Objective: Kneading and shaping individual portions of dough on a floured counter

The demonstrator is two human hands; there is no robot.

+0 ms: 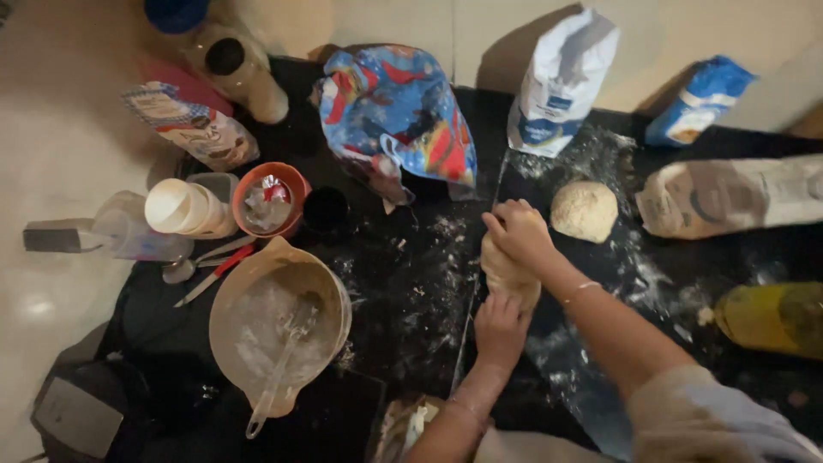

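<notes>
Both my hands grip one lump of pale dough (pixel 507 276) over the floured black worktop (pixel 411 266). My right hand (pixel 519 233) closes over the lump's far end. My left hand (pixel 500 330) holds its near end from below. A second, round ball of dough (pixel 584 210) rests on the worktop just right of my right hand, apart from it.
A beige mixing bowl (pixel 330 296) with a spoon (pixel 283 360) stands at the left. Behind it are an orange cup (pixel 291 176), a white tub (pixel 184 207) and a knife (pixel 214 274). Flour bags (pixel 557 86) (pixel 699 99) (pixel 737 195), a colourful bag (pixel 399 111) and a yellow bottle (pixel 771 319) ring the worktop.
</notes>
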